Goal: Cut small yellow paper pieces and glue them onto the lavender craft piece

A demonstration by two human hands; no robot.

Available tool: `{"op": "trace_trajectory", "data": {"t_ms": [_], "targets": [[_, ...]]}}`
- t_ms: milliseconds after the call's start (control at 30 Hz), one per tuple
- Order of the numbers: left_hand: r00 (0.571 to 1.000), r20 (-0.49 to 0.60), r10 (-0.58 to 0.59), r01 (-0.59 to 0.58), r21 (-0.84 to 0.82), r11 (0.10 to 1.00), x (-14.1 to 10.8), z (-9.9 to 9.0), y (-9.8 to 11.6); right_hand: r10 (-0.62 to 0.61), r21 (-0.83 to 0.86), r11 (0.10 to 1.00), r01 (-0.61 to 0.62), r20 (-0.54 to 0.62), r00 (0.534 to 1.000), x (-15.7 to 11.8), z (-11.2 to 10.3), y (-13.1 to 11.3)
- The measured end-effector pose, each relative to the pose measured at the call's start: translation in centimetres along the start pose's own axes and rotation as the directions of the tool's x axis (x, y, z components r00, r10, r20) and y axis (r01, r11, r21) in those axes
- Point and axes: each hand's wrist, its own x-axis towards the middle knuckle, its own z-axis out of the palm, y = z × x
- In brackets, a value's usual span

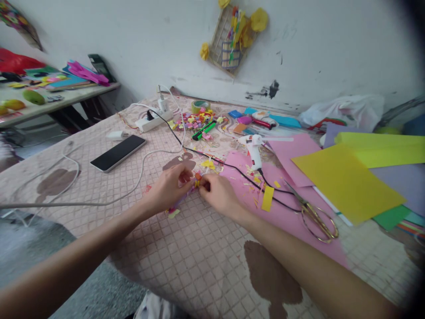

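Note:
Near the middle of the table, my left hand (pixel 171 186) and my right hand (pixel 217 190) meet around a small colourful paper piece (pixel 198 177) with orange and yellow parts. The left fingers are curled at its left side, beside a strip of pink, purple and yellow bits (pixel 173 212) that runs below the hand. My right fingertips pinch at its right edge. The fingers cover much of the piece. Just behind the hands lies a yellow paper scrap (pixel 208 164).
A black phone (pixel 118 153) and white cable lie left. Behind are a power strip (pixel 154 120), paper shapes (pixel 195 119) and a green cutter (pixel 204 131). Rightward are a glue gun (pixel 253 149), gold scissors (pixel 315 217) and yellow paper (pixel 348 181).

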Motion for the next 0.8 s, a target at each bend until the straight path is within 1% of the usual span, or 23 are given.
{"op": "trace_trajectory", "data": {"t_ms": [100, 233, 567, 700, 800], "targets": [[1.0, -0.011, 0.003, -0.003, -0.007, 1.0, -0.3, -0.2, -0.1, -0.003, 0.024, 1.0, 0.003, -0.003, 1.0, 0.0, 0.0, 0.0], [1.0, -0.018, -0.019, 0.019, -0.017, 1.0, -0.6, -0.6, -0.1, -0.024, 0.073, 0.997, 0.025, -0.008, 1.0, -0.2, -0.3, 0.1], [0.994, -0.079, -0.077, 0.073, -0.046, 0.996, -1.9, -1.6, 0.5, -0.033, 0.188, 0.981, 0.037, -0.026, 0.999, -1.5, -1.5, 0.3], [0.987, -0.112, -0.111, 0.106, -0.056, 0.993, -2.9, -1.7, 0.3, -0.056, 0.274, 0.96, 0.064, -0.039, 0.998, -2.5, -2.5, 0.2], [0.981, -0.129, -0.144, 0.137, -0.065, 0.988, -3.9, -1.9, 0.0, -0.047, 0.318, 0.946, 0.059, -0.045, 0.998, -4.0, -3.4, 0.3]]}}
